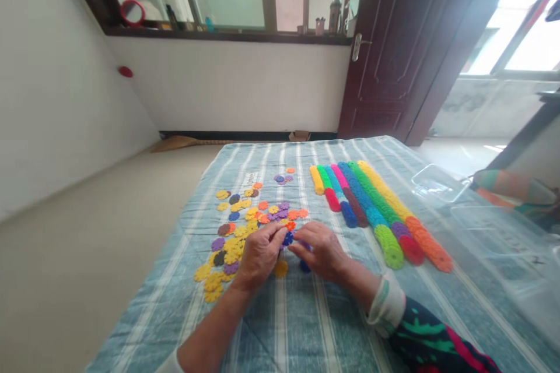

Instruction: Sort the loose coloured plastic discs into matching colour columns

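Between my two hands is a dark blue flower-shaped plastic disc point(287, 238). My left hand point(263, 252) pinches it from the left with thumb and forefinger. My right hand point(320, 249) has its fingertips at the disc's right edge, thumb and forefinger close together. An orange disc point(290, 225) shows just beyond the fingertips; whether it is held cannot be made out. Loose yellow discs point(213, 281) lie in a spread to the left, mixed with purple, orange, brown and blue ones. A yellow disc point(281, 268) and a partly hidden blue disc point(305, 266) lie below my hands.
Rows of stacked discs in several colours, such as a green row point(371, 195), lie to the right on the striped cloth point(175, 309). Clear plastic boxes point(440, 182) stand at the right edge. A small group of purple discs point(283, 179) lies farther back.
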### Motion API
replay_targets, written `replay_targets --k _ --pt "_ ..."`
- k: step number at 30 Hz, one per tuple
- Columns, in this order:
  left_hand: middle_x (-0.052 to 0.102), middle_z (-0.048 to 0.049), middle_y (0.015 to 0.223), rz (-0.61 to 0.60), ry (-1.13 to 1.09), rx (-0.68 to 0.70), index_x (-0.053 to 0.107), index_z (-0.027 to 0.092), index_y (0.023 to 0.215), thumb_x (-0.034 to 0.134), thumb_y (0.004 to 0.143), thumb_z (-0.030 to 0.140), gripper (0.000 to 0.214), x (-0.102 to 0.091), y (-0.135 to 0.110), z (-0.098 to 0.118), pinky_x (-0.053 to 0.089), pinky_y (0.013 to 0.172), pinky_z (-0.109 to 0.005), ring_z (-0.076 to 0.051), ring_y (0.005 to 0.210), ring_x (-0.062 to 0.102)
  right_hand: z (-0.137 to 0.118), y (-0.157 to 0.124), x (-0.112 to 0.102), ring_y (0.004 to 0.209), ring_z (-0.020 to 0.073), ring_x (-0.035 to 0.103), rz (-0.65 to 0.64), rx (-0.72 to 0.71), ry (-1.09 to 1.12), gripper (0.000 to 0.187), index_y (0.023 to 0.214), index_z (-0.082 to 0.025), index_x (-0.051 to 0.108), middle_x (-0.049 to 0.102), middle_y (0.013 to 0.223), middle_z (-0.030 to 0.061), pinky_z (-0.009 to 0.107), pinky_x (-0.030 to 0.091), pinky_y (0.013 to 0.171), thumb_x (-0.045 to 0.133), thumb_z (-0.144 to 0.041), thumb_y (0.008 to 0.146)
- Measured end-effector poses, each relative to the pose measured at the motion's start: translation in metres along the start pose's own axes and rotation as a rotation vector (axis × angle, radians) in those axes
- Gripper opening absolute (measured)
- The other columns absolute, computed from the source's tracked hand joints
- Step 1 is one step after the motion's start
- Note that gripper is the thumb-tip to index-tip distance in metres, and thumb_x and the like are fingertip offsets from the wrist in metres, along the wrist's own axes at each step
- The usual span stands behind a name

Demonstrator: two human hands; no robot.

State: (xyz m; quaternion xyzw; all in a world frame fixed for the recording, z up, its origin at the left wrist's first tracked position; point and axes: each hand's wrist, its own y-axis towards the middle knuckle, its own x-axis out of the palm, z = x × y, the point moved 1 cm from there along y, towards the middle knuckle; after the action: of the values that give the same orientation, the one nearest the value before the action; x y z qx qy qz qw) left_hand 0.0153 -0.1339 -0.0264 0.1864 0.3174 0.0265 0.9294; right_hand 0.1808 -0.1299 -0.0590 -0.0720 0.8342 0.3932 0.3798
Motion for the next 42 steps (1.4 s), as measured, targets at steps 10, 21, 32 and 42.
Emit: replay_targets --k 10,21,32,42 --pt "0.075 0.0007 0.076 0.050 -0.080 -0.018 0.072 0.021 0.080 0.054 0.083 0.037 0.024 0.010 -0.004 0.005 0.055 0.069 -0.025 -0.017 0.071 0.068 -0.005 0.007 0.000 0.066 0.0136 0.058 -0.015 0.436 0.342 0.007 0.071 -0.020 0.068 0.065 0.070 -0.0016 0.024 0.042 0.061 0.070 -0.021 0.078" --pt "0.074 -0.0003 0.073 0.059 -0.025 -0.026 0.071 0.021 0.078 0.051 0.086 0.040 0.029 0.002 -0.003 0.004 0.054 0.070 -0.027 -0.018 0.070 0.068 0.010 0.022 -0.038 0.076 0.0144 0.062 -0.066 0.306 0.136 0.010 0.074 -0.018 0.070 0.068 0.079 0.0017 0.024 0.044 0.071 0.068 -0.010 0.080" --pt "0.076 -0.0039 0.079 0.110 0.038 0.050 0.072 0.021 0.083 0.053 0.083 0.042 0.029 0.004 0.001 -0.013 0.056 0.076 -0.030 -0.020 0.074 0.069 0.078 0.010 -0.118 0.076 0.0163 0.061 -0.440 0.435 -0.467 0.016 0.068 -0.021 0.074 0.068 0.084 0.0034 0.026 0.035 0.064 0.065 -0.012 0.076" --pt "0.074 -0.0054 0.078 0.113 0.138 0.126 0.072 0.020 0.080 0.051 0.085 0.040 0.030 0.003 0.002 -0.018 0.054 0.073 -0.030 -0.020 0.074 0.068 0.083 0.010 -0.106 0.083 0.0180 0.061 -0.490 0.439 -0.522 0.015 0.069 -0.021 0.073 0.069 0.092 0.0056 0.026 0.034 0.063 0.064 -0.010 0.075"
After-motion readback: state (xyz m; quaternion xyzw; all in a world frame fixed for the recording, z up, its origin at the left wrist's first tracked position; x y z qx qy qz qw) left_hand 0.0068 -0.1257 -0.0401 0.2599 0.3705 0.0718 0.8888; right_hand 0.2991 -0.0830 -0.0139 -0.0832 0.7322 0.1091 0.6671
